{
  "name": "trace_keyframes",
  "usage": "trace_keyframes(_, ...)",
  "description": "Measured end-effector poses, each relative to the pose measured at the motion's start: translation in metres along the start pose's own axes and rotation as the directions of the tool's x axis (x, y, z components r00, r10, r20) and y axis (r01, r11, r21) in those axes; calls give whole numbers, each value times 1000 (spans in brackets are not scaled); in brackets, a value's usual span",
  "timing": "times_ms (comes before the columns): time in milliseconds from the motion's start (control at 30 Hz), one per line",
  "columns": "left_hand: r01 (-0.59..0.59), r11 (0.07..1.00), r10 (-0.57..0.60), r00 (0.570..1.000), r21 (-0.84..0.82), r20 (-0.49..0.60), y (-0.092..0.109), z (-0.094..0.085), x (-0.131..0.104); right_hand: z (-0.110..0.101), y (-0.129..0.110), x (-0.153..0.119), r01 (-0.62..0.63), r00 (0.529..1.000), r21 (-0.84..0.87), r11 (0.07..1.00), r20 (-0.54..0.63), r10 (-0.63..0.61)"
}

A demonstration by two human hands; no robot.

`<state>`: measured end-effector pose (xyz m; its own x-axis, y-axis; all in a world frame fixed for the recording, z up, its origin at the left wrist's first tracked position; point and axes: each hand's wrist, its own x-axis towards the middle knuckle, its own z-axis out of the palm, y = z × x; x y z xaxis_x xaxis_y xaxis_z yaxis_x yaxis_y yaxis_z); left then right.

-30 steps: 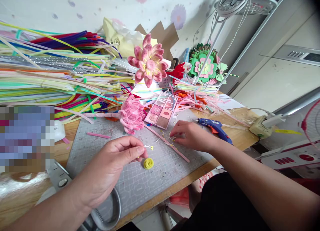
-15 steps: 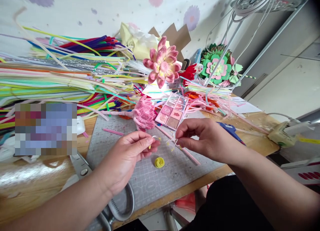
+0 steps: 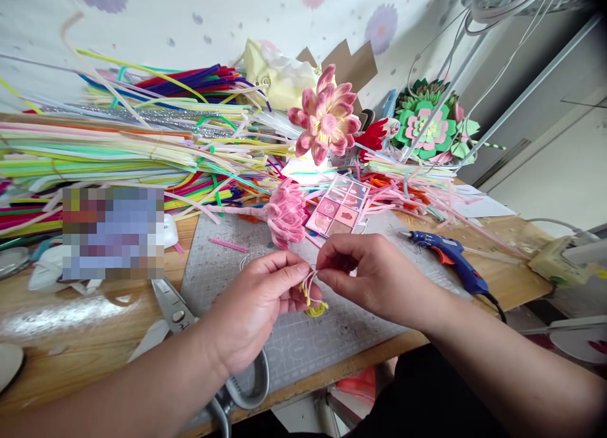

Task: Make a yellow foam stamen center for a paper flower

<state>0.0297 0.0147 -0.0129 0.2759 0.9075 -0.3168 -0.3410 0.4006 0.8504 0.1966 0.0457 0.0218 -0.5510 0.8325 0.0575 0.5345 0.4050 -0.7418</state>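
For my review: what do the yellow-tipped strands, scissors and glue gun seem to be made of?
Yellow-tipped strands: matte white, probably coated thread or fine wire, as they hold thin curves.
Scissors: likely metal throughout, given the silver-grey sheen on blades and handles.
Glue gun: blue body apparently smooth plastic, by its evenly coloured, moulded look.

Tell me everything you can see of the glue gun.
The glue gun has a blue, plastic-looking body, an orange trigger and a small metallic nozzle. It lies on its side at the right of the grey mat, nozzle pointing left, grip angled towards the table's near edge. A black cord leaves the grip's end. The right hand isn't touching it. Whether it's on isn't visible.
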Motion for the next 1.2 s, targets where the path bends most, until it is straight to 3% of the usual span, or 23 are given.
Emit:
trace_keyframes(333,29,999,-27,998,-28,58,-1,-1,0,3,4,-2,200,971,-98,975,-110,-210)
trace_keyframes(633,36,997,-44,991,66,124,0,-2,-1,-4,11,-7,272,956,-69,960,-95,-278)
trace_keyframes(1000,-19,996,6,989,86,146,4,-1,-3,-9,17,-16,272,949,59,960,-180,-258)
trace_keyframes(1200,-59,998,57,994,22,89,4,1,-2,-11,12,-19,225,968,112,968,-142,-208)
